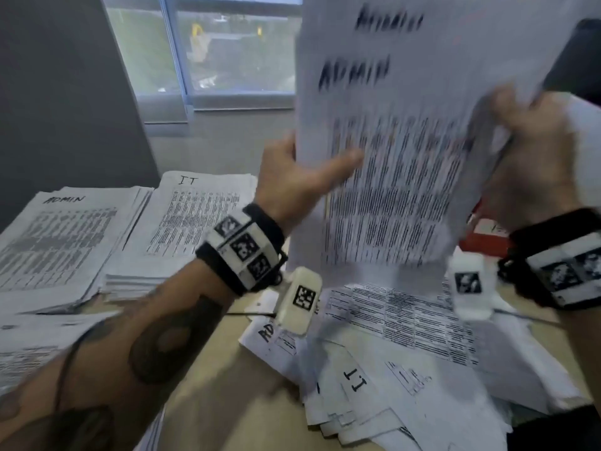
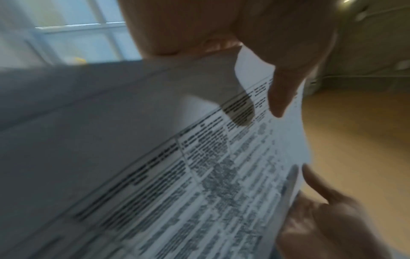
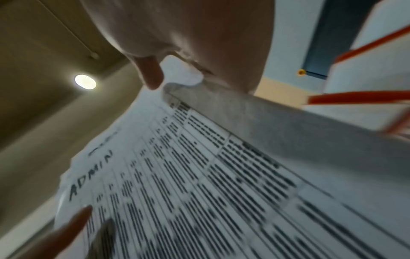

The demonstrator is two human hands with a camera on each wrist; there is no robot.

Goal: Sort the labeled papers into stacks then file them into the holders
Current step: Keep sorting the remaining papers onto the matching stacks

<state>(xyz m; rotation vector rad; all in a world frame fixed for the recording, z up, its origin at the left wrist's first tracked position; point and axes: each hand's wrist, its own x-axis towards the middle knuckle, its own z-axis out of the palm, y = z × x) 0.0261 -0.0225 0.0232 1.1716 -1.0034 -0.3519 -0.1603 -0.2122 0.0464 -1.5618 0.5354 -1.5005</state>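
1. Head view: the left hand (image 1: 292, 183) pinches the left edge of the ADMIN sheets (image 1: 390, 141), thumb across the print.
2. The right hand (image 1: 533, 151) grips their right edge; the sheets stand upright above the loose pile (image 1: 406, 369).
3. On the table (image 1: 234, 385), the ADMIN stack (image 1: 55, 245) lies beside the IT stack (image 1: 192, 222).

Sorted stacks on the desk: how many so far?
2: an ADMIN stack at far left and an IT stack beside it. A loose unsorted heap lies nearer; more may be hidden behind the raised sheets.
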